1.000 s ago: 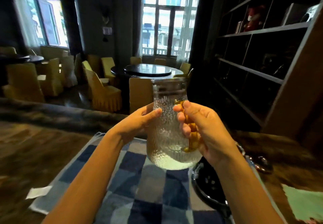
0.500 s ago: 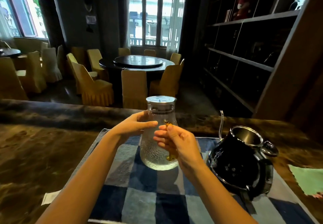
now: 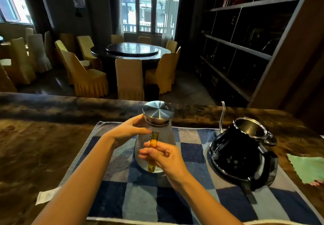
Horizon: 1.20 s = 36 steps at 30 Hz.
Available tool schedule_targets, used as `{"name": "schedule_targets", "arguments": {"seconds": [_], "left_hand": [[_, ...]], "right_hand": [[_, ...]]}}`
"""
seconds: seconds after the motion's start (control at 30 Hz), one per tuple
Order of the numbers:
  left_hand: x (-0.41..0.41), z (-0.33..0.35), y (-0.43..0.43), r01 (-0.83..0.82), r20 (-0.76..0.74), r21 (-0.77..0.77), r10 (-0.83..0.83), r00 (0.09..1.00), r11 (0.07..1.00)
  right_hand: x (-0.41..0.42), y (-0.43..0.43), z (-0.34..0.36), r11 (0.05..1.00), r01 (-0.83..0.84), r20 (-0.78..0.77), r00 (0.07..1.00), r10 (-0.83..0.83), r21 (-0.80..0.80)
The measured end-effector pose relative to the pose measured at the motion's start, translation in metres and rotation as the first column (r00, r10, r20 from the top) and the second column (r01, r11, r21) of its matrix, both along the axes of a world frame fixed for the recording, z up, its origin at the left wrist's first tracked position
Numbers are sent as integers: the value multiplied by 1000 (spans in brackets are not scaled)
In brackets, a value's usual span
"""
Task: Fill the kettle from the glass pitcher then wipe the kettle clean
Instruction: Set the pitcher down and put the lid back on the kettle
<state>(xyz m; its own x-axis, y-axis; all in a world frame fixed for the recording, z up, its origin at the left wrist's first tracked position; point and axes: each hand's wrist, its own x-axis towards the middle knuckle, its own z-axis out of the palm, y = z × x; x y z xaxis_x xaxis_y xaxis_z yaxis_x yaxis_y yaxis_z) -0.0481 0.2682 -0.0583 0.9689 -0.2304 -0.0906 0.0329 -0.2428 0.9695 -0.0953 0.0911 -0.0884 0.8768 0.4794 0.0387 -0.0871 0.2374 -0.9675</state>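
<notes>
Kettle, glossy black with a steel rim [image 3: 240,156], waits lidless on the blue checked towel [image 3: 140,202]; the textured glass pitcher with a steel lid [image 3: 156,137] stands just left of it.

Right hand [image 3: 164,156] is clamped on the pitcher's amber handle [image 3: 152,152]; left hand [image 3: 130,130] cups its neck, fingers curled against the glass. Little water shows inside, so pouring looks finished or nearly so. Next move likely calls for letting go and reaching right for the green cloth [image 3: 308,168] on the tabletop [image 3: 35,147].

- I have one view only: my head camera, looking forward and down across the counter [image 3: 43,147].
- It sits close above the checked towel [image 3: 140,200], wide-angle.
</notes>
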Motion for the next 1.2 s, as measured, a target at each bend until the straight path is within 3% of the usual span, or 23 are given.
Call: {"name": "schedule_targets", "arguments": {"seconds": [0.3, 0.43, 0.57, 0.67, 0.77, 0.87, 0.93, 1.03, 1.1, 1.2], "left_hand": [[-13, -12, -6, -78, 19, 23, 78, 997, 997], [-20, -6, -8, -113, 31, 100, 111, 993, 988], [-32, 5, -16, -188, 43, 183, 184, 982, 965], [-47, 12, -20, -275, 24, 270, 279, 960, 923], [-64, 26, -30, -408, 65, 389, 417, 906, 826], [-76, 49, -54, -555, 305, 610, 479, 823, 565], [-80, 62, -80, -589, 438, 694, 406, 802, 414], [-76, 75, -125, -579, 498, 753, 305, 812, 312], [-68, 78, -160, -553, 499, 782, 244, 831, 287], [-54, 74, -209, -487, 455, 812, 173, 873, 321]], "right_hand": [[4, -10, -6, 993, -84, 46, 995, 88, -78], [11, -16, -6, 976, -74, 178, 978, 112, -207], [20, -23, 3, 864, -10, 374, 899, 229, -503], [27, -36, 24, 688, 65, 500, 736, 455, -723], [37, -59, 54, 545, 241, 579, 537, 614, -803], [46, -87, 79, 480, 404, 618, 365, 696, -779], [53, -110, 90, 391, 454, 568, 369, 736, -801], [67, -146, 99, 350, 515, 576, 384, 722, -782], [78, -170, 101, 350, 534, 599, 415, 685, -770], [94, -207, 100, 335, 570, 629, 458, 628, -750]]}}
